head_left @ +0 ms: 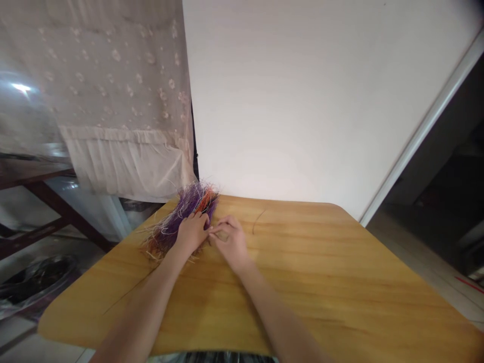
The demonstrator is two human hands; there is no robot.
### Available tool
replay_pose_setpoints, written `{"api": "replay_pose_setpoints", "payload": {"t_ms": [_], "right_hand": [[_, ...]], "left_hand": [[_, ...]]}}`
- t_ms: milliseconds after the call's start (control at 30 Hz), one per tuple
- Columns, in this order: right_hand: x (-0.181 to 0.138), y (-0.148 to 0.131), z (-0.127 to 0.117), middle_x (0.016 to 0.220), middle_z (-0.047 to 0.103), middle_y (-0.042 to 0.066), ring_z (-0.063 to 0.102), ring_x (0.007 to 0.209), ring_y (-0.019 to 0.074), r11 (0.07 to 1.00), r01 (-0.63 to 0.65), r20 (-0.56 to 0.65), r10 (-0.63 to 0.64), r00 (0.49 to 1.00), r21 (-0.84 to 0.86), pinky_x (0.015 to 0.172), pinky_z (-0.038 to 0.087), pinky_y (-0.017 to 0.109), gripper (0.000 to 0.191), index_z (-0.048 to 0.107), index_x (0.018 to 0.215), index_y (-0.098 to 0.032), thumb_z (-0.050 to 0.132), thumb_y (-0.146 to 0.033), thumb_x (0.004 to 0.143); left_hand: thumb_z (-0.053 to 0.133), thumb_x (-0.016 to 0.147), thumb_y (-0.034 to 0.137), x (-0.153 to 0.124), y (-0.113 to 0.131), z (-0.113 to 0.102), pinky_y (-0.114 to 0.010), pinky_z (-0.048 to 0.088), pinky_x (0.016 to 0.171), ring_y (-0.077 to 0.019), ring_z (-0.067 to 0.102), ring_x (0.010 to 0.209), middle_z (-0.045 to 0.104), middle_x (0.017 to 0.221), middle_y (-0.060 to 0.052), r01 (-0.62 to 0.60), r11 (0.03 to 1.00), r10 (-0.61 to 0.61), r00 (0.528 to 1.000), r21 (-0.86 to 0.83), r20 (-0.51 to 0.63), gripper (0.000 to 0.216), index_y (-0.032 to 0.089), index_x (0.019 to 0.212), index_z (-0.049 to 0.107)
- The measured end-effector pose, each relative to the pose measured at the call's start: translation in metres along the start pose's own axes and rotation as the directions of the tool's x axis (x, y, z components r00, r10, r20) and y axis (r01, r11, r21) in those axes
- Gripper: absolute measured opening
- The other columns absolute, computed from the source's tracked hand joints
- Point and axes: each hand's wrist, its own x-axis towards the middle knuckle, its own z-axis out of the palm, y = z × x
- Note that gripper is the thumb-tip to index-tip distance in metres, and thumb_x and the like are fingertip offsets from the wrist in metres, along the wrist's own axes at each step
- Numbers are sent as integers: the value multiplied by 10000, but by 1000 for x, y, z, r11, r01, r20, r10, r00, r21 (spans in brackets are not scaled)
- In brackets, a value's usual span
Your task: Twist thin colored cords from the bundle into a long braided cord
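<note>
Bundle of thin purple, orange and whitish fibres is lying on the light-brown wooden tabletop, long axis running near-left to far-right. Left hand is covering its right side, probably steadying strands; grip unclear. Right hand is hovering just right, thumb and index meeting; can't tell if they're pinching a strand.

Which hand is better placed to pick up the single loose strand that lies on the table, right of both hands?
Probably the right hand: it is nearer to the strand. The left hand is farther away, over the purple and orange bundle.
</note>
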Motion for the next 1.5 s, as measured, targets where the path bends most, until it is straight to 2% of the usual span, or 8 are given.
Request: {"api": "replay_pose_setpoints", "payload": {"t_ms": [167, 367, 600, 833, 933, 1067, 1333, 1500], "right_hand": [[12, -1, -17, 767, 598, 41, 597, 772, 186, 954, -163, -217, 219, 951, 251, 762, 491, 337, 76, 669, 654, -181, 694, -230, 705], [35, -6, -64, 818, 652, 35, 610, 832, 182, 820, -229, -293, 427, 855, 525, 829, 488, 357, 177, 657, 728, -194, 730, -350, 692], [42, 3, -138, 754, 613, -23, 609, 718, 123, 672, -317, -73, 485, 872, 669, 866, 502, 365, 202, 620, 652, -206, 777, -333, 663], [15, 35, -146, 825, 628, -1, 606, 694, 114, 647, -472, 56, 554, 831, 598, 670, 532, 296, 100, 610, 855, -125, 606, -223, 875], [10, 44, -139, 900, 638, 22, 621, 737, 127, 657, -507, 80, 566, 821, 558, 668, 537, 299, 135, 612, 943, -129, 578, -251, 899], [8, 50, -133, 956, 641, 37, 631, 781, 142, 675, -528, 95, 568, 818, 516, 692, 544, 318, 172, 609, 997, -133, 576, -271, 901], [5, 62, -134, 1050, 628, 60, 632, 864, 171, 657, -574, 17, 651, 759, 490, 743, 544, 357, 226, 590, 1077, -142, 570, -284, 903], [4, 61, -136, 1061, 625, 63, 633, 871, 174, 636, -582, -85, 709, 700, 507, 742, 545, 360, 238, 584, 1094, -141, 569, -284, 904]], "left_hand": [[565, 897, 308, -1, 2, 1, -438, 491, 865, -223, 590, 1008, 612, 1103, -78, -10, 999, 12, 999, 41, -40, 234, 142, 1059, 600], [565, 897, 308, -1, 3, 6, -438, 497, 855, -223, 594, 999, 610, 1106, -80, -17, 999, 19, 997, 29, -77, 247, 143, 1078, 593], [551, 907, 294, 0, 3, 1, -378, 521, 767, -183, 619, 861, 628, 980, -53, -16, 983, -25, 976, -182, -217, 213, 131, 1039, 589], [362, 954, 238, -8, 33, -21, -503, 326, 1002, -291, 456, 1164, 564, 1191, -127, -142, 889, -48, 916, -435, -399, 254, 160, 1108, 549], [390, 940, 290, -16, 51, -21, -500, 240, 1070, -302, 361, 1274, 500, 1323, -112, -255, 799, 59, 935, -544, -351, 290, 188, 1159, 551], [362, 960, 352, -28, 72, -13, -358, 397, 986, -206, 560, 1105, 648, 1147, -55, -302, 593, 287, 945, -746, -155, 318, 228, 1154, 581], [458, 907, 404, -35, 90, 6, -243, 464, 546, -137, 571, 551, 614, 627, -6, -38, 300, 433, 896, -953, 101, 318, 134, 971, 612], [456, 885, 485, -28, 86, 14, -226, 429, 476, -112, 512, 448, 571, 543, 19, 104, 168, 429, 887, -980, 168, 378, 134, 927, 592]]}}
